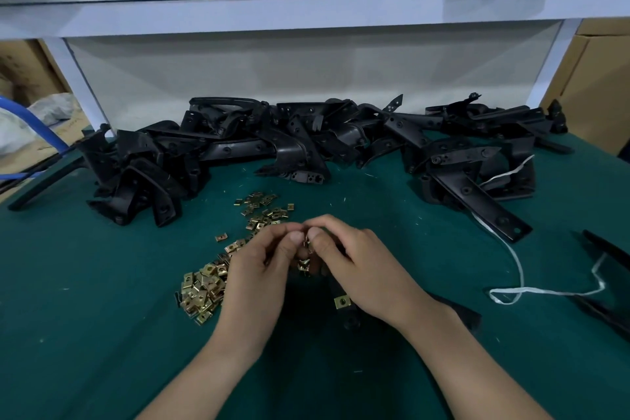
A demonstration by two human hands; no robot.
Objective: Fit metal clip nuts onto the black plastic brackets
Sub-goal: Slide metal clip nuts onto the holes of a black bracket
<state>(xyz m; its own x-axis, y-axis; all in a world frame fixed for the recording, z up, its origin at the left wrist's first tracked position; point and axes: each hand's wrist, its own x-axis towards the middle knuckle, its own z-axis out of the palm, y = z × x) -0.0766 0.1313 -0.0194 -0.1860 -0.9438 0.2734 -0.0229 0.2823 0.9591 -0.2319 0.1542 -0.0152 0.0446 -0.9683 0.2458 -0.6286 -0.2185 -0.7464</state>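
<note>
Together, left hand (pixel 258 271), right hand (pixel 363 269) around clip nut (pixel 307 243)

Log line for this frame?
left hand, right hand: pinching gold metal clip nut | black plastic bracket: under hands, carries fitted nut

Bare left hand (pixel 259 269) and right hand (pixel 361 266); short trimmed nails (pixel 296 236) on thumbs. Bare left forearm (pixel 204 368) and right forearm (pixel 477 368), uncovered from wrist to lower frame edge.

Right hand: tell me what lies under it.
A black bracket on the green mat runs under the right hand; one clip nut sits on its visible strip. The hand covers the bracket's upper end, so what is there cannot be seen.
</note>
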